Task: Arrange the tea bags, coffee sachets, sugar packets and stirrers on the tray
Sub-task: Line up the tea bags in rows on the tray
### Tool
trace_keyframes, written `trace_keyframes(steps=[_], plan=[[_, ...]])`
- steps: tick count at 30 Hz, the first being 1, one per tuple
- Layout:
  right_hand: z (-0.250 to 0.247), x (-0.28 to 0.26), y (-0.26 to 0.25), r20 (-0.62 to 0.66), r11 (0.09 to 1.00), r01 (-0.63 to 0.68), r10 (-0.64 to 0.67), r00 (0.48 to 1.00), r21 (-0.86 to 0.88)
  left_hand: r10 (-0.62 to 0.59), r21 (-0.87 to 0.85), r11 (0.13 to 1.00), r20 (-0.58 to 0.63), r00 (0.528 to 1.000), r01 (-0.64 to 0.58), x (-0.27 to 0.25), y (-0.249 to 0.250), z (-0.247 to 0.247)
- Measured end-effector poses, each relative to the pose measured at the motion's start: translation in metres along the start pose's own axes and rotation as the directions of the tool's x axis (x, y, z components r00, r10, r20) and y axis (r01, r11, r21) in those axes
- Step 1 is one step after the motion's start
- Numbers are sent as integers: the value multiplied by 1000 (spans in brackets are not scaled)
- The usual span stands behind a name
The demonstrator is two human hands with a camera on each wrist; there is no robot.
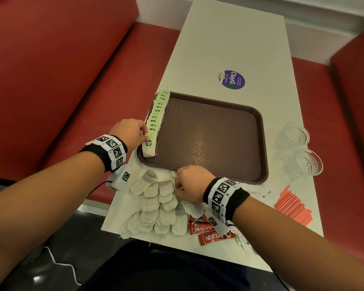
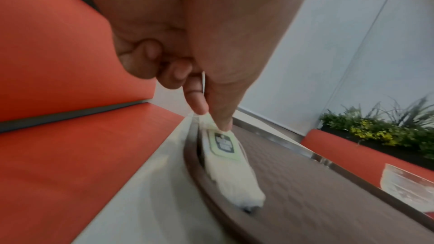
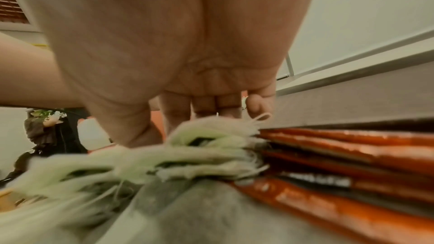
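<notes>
From the head view, the left hand (image 1: 132, 131) pinches the nearest tea bag (image 1: 149, 147) of a row along the brown tray (image 1: 219, 133)'s left edge, mid-frame. The right hand (image 1: 190, 184), lower centre, curls over the loose tea bags (image 1: 156, 211); whether it grasps one I cannot tell. The left wrist view confirms the pinch at centre. The right wrist view shows fingers (image 3: 178, 107) pointing down behind blurred bags.

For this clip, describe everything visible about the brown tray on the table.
The brown tray is a rounded rectangle with a raised rim and a cross-hatched, plastic-looking floor. It lies flat on the white table. Most of its floor is bare. A row of tea bags with green tags overlaps along its left rim, reaching past the far corner. The left hand pinches the nearest bag's tag there. The right hand works just off its near rim, over loose tea bags.
</notes>
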State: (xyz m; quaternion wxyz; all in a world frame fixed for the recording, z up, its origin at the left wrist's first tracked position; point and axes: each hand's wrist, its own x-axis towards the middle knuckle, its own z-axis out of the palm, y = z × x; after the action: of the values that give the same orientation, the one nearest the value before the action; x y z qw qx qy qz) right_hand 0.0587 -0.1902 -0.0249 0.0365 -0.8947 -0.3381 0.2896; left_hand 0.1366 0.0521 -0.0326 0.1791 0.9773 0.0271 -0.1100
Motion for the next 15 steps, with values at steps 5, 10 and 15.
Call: trace_keyframes(steps=[5, 10, 15], plan=[[3, 1, 3, -153, 993, 63, -48, 987, 96, 85, 114, 988, 147, 986, -103, -11, 9, 11], [-2, 2, 5, -153, 977, -1, 35, 988, 214, 94, 116, 987, 164, 982, -114, -17, 9, 10], [-1, -1, 8, -144, 961, -44, 86, 986, 272, 224, 20, 972, 204, 953, -233, -43, 8, 2]])
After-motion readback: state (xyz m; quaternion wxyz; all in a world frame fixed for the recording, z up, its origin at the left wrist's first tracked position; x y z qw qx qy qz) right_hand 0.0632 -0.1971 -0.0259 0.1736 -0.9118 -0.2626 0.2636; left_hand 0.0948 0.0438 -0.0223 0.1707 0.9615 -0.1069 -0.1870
